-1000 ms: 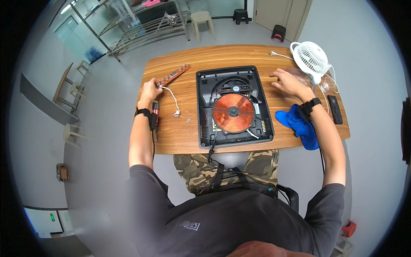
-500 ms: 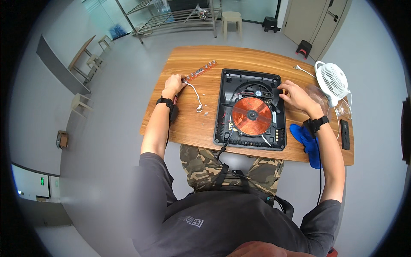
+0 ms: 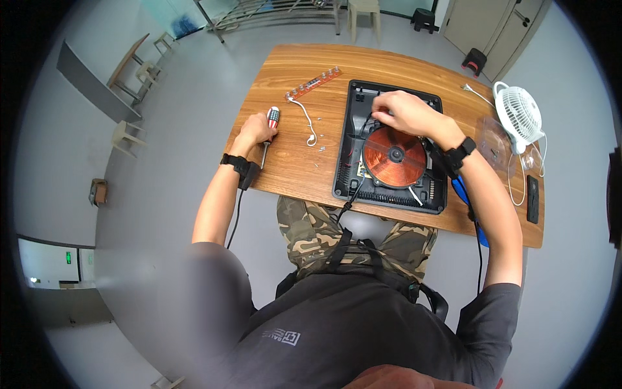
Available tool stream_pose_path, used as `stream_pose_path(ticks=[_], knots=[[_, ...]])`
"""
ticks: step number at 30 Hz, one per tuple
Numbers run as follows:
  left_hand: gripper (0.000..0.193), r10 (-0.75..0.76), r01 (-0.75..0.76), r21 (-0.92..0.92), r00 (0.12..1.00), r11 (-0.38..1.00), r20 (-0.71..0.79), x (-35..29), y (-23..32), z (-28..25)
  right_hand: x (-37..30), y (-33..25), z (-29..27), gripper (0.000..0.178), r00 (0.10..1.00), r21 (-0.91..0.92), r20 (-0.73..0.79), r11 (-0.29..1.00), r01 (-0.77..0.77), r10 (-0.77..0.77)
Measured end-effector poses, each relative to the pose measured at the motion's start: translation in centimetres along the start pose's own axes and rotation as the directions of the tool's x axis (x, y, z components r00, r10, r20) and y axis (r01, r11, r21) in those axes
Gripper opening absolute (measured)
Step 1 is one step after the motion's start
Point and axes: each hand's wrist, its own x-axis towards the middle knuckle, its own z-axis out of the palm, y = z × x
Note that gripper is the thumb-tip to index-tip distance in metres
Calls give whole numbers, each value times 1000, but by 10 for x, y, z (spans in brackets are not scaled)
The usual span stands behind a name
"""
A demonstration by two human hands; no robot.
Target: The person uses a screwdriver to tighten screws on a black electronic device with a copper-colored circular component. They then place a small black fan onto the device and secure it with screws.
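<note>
My left hand (image 3: 256,128) is closed round the handle of a screwdriver (image 3: 274,115), which lies on the left of the table with its shaft toward me. My right hand (image 3: 409,114) reaches over an opened induction cooker (image 3: 342,175), above the far side of its copper coil (image 3: 379,165). Its fingers are curled together near dark wires; what they hold, if anything, is hidden. Beyond the screwdriver lies a narrow orange circuit board (image 3: 314,83) with a white cable (image 3: 306,117). Several small screws (image 3: 321,149) are scattered between the board and the cooker.
A white fan (image 3: 520,111) stands at the table's right, beside a clear plastic tray (image 3: 494,146) and a black bar-shaped object (image 3: 532,199). Blue cloth-like material (image 3: 460,189) is partly behind my right forearm. A cord (image 3: 350,200) crosses the cooker's near edge.
My left hand has left the circuit board's end and come nearer, onto the screwdriver. My right hand has moved left from the cooker's right edge to above the coil. The view has shifted.
</note>
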Motion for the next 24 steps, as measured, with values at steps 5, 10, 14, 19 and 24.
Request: stream_pose_path(ticks=[5, 10, 14, 19, 24], knots=[[39, 106, -115, -130, 992, 985, -69, -12, 3, -19, 17, -11, -4, 24, 999, -33, 53, 999, -7, 9], [33, 399, -415, -236, 910, 879, -115, -54, 85, -70, 35, -20, -21, 51, 997, -61, -36, 996, -66, 64], [27, 641, -654, -85, 755, 751, -141, -73, 154, -84, 42, -38, -45, 60, 996, -69, -21, 993, -93, 92], [37, 696, -704, -185, 708, 686, -115, -73, 188, -82, 29, -26, -60, 56, 993, -81, 74, 993, -83, 89], [37, 747, -760, -281, 641, 586, -177, -65, 208, -71, 16, 0, -43, 51, 992, 26, 35, 992, -122, 121]])
